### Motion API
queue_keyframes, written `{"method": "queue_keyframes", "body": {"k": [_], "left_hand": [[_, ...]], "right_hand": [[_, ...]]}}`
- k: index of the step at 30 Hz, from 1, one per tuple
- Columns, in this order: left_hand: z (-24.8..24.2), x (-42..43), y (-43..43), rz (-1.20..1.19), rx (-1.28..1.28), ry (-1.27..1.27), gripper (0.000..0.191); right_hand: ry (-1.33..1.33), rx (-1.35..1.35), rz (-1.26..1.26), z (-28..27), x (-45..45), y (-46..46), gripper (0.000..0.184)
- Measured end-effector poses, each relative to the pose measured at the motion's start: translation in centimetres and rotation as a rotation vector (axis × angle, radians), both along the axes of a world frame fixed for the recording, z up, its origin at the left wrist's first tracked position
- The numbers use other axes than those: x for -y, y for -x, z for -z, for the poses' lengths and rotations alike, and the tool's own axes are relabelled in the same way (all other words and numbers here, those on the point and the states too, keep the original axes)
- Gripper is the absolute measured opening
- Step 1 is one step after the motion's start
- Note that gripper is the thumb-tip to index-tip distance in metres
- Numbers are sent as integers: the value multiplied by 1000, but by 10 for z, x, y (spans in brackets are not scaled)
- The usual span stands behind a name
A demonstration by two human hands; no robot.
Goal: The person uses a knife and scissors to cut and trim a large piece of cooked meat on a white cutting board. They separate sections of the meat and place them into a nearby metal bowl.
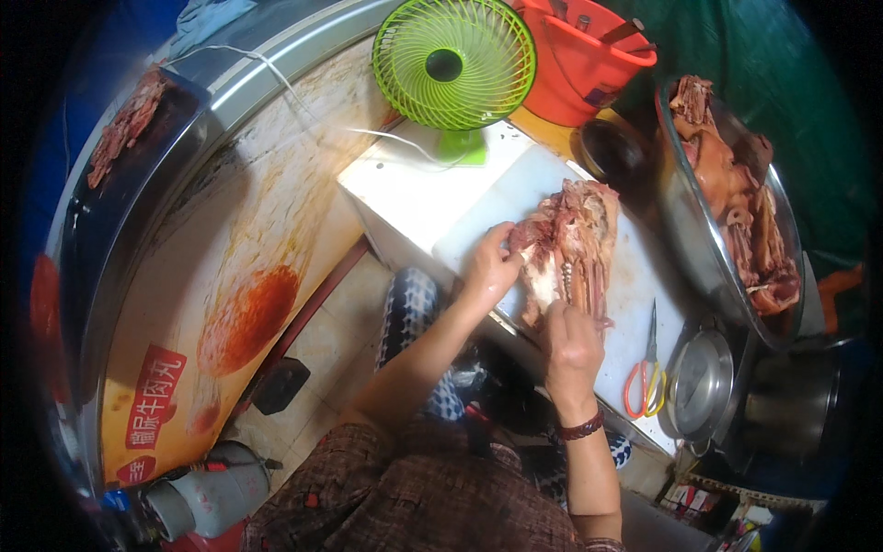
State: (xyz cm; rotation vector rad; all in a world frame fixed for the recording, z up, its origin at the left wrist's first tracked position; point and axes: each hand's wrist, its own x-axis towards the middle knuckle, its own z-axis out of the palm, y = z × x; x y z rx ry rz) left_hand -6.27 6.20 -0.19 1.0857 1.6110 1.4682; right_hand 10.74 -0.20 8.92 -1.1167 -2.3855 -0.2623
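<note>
A piece of meat on the bone, with a row of teeth showing as on an animal's jaw (576, 241), lies on the white cutting board (476, 221) before me. My left hand (493, 269) pinches the dark red meat at its left side between thumb and fingers. My right hand (574, 345) grips its lower end, near a pale bony part; the fingertips are partly hidden. Scissors with a red and a yellow handle (646, 386) lie on the board right of my right hand, blades pointing away from me.
A large metal basin (710, 241) of meat pieces stands at the right, above a steel bowl (701, 386). A green fan (452, 65) and a red bucket (586, 62) of tools stand at the far side. At the left is a metal tray (148, 152) with meat scraps.
</note>
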Motion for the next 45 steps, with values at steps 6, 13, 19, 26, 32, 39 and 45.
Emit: {"method": "queue_keyframes", "body": {"k": [6,13,19,26,32,39,45], "left_hand": [[-11,3,-3,101,279,53,65],[-33,6,-3,182,522,83,55],[-35,9,-4,180,547,48,54],[-35,18,-20,121,617,3,53],[-40,35,-32,137,691,-46,56],[-49,49,-35,221,913,86,32],[-46,45,-34,361,1061,98,33]], "right_hand": [[5,-3,-28,-11,-3,-24,28],[87,-271,185,-15,5,-92,36],[342,98,712,17,17,-151,43],[534,-149,768,27,14,-157,66],[652,-1059,523,8,44,-139,72],[573,-668,360,-35,70,-118,62],[284,119,240,-70,65,-93,74]]}}
